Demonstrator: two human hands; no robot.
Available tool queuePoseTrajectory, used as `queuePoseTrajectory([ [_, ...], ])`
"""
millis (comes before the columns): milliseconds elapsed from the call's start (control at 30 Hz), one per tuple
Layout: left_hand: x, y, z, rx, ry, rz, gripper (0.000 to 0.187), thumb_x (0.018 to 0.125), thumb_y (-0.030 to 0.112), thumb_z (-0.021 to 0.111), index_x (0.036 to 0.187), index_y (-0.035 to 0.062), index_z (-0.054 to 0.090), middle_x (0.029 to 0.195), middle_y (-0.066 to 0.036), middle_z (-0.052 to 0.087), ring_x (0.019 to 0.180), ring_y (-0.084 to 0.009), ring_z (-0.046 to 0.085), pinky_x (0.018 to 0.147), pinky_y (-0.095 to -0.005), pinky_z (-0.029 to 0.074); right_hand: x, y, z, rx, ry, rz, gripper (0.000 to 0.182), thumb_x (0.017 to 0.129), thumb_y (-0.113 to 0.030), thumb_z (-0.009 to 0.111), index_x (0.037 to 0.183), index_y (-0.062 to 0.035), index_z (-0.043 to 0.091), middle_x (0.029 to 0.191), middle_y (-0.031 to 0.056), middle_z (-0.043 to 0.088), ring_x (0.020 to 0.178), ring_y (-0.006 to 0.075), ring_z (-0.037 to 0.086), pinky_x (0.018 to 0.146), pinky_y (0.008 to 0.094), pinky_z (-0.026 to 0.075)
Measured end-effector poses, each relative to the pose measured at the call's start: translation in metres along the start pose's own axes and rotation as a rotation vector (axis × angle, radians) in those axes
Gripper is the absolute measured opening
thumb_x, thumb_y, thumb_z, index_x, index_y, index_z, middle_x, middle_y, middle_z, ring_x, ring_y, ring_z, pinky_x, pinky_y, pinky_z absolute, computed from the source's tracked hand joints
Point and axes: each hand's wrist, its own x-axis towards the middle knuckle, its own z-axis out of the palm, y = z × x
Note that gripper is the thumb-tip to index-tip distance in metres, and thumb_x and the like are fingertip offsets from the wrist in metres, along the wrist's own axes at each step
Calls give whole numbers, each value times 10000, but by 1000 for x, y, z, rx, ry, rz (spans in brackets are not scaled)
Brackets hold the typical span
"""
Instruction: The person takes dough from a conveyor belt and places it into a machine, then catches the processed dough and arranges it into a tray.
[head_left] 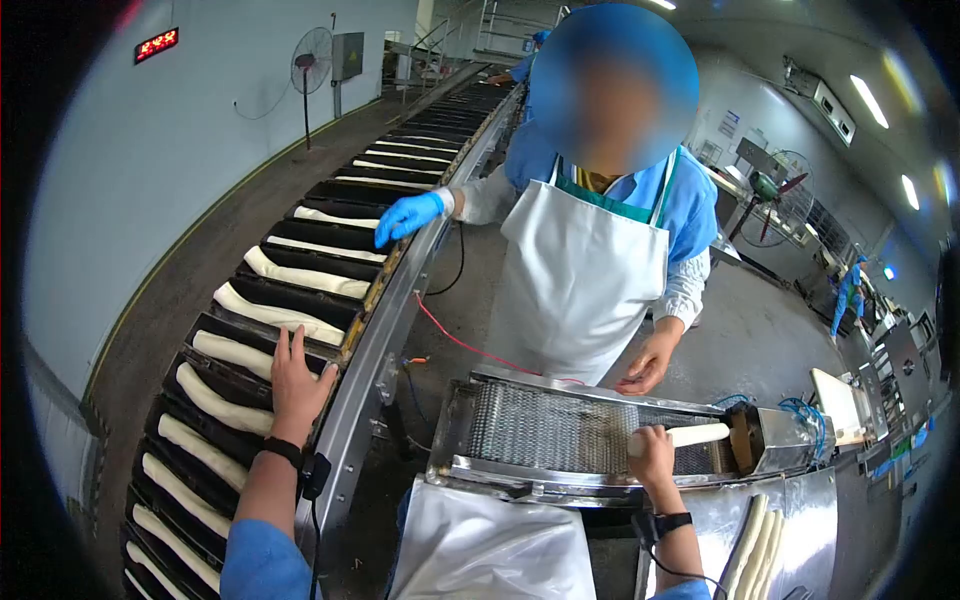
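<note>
My left hand lies over the black trays on the left, its fingers stretched out. The fingertips are right at the end of a long white dough strip. Just below the hand, another dough strip rests in its own tray. My right hand is wrapped round a thick dough roll over a metal mesh belt. The far end of that roll reaches the outlet of a steel machine.
A line of black trays with dough strips runs along a metal rail. Several dough strips lie on a steel table at lower right. A co-worker in a white apron stands opposite, one blue-gloved hand over the trays.
</note>
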Motion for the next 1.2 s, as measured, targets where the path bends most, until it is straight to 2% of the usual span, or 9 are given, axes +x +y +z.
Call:
queuePoseTrajectory([
  [233,-1,-9,7,-35,38,15,808,811,239,803,1480,20,406,1564,-275,328,1419,-442,352,1173,-484,334,-157,111,-56,1347,443,611,373,804,-122,700,1158,-91,589,1069,69,576,965,210,591,869,334,515],
  [367,-2,-8,7,-32,8,-6,767,864,278,772,1488,20,408,1562,-261,336,1415,-444,353,1161,-497,346,-296,167,-72,1026,742,1155,229,901,-191,620,1070,-42,581,975,57,586,826,164,547,675,302,463],
  [500,2,-27,20,-76,69,135,609,917,282,720,1372,-63,508,1365,-276,541,1310,-438,469,1123,-488,368,-427,217,-53,251,618,1214,283,962,-233,521,941,38,601,767,112,611,679,226,549,661,400,465],
  [567,8,-39,31,-90,61,73,591,930,266,709,1380,-64,512,1376,-274,544,1307,-415,487,1124,-467,369,-439,183,-73,39,597,1306,351,928,-220,501,1084,77,604,908,256,679,848,441,619,801,523,469],
  [667,10,-37,30,43,21,42,567,994,314,634,1401,-58,501,1423,-267,514,1334,-417,467,1127,-482,368,-455,165,-104,-296,408,1187,393,886,-225,600,1197,15,588,1231,277,573,1175,451,515,963,531,428],
  [833,-5,13,12,486,-53,-165,635,1056,459,473,1488,-4,423,1521,-232,433,1408,-395,394,1176,-506,333,-430,199,-121,-487,404,1141,600,874,-339,699,1334,8,533,1364,285,508,1311,449,436,1104,526,360],
  [967,-12,-15,8,454,-85,-206,658,1060,478,446,1503,-6,403,1530,-232,423,1406,-397,397,1178,-508,329,-417,272,-128,-496,293,1243,749,850,-457,728,1395,6,508,1425,291,490,1359,437,420,1137,522,343],
  [1033,-27,-21,2,470,-60,-263,690,1060,513,413,1520,0,381,1548,-223,405,1441,-393,353,1199,-491,301,-369,260,-181,-99,83,1463,879,817,-560,731,1401,48,484,1379,281,543,1370,403,436,1145,471,349],
  [1200,-15,-91,12,304,-11,-541,895,977,712,390,1603,92,233,1669,-196,161,1530,-434,124,1224,-584,172,-392,387,-128,-204,145,1350,957,775,-588,754,1377,104,482,1338,327,571,1286,472,515,1092,500,412],
])
